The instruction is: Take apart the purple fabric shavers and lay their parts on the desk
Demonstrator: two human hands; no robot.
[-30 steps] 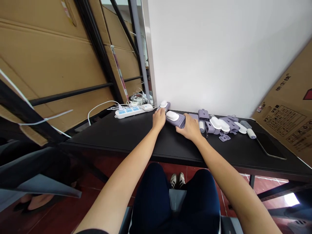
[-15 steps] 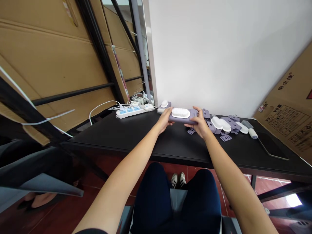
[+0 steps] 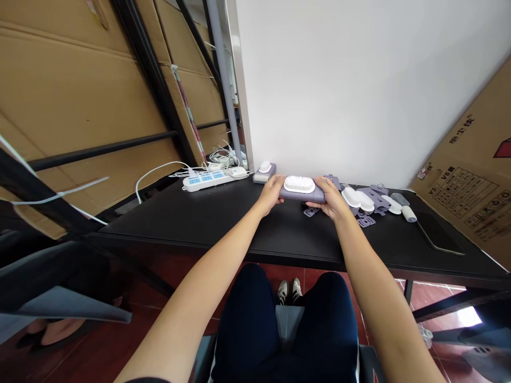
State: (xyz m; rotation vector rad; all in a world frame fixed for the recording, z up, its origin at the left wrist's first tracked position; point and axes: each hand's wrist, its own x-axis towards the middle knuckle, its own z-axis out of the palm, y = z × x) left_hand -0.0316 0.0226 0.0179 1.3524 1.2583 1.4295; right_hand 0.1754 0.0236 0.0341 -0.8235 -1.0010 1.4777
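Between my two hands is a purple-grey oblong case (image 3: 296,196) with a white oval piece (image 3: 299,184), bumpy around its edge, on its upper face. My left hand (image 3: 272,193) grips the left end of the case. Around the right end, my right hand (image 3: 328,198) is closed, thumb on top and fingers below. The case is held above the black table (image 3: 223,223), and its underside is hidden. A similar grey-purple case (image 3: 265,173) with a white oval top stands behind my left hand.
Right of my hands lie several white oval pieces (image 3: 351,197), purple-grey flat parts (image 3: 371,198), a white cylinder (image 3: 409,214) and a dark phone-like slab (image 3: 438,234). A white power strip (image 3: 209,178) with cables sits left. A cardboard box (image 3: 471,181) leans at the right.
My right hand has changed its hold, its fingers now closer around the case's right end. The case has turned slightly in my hands. The whole view has shifted a little.
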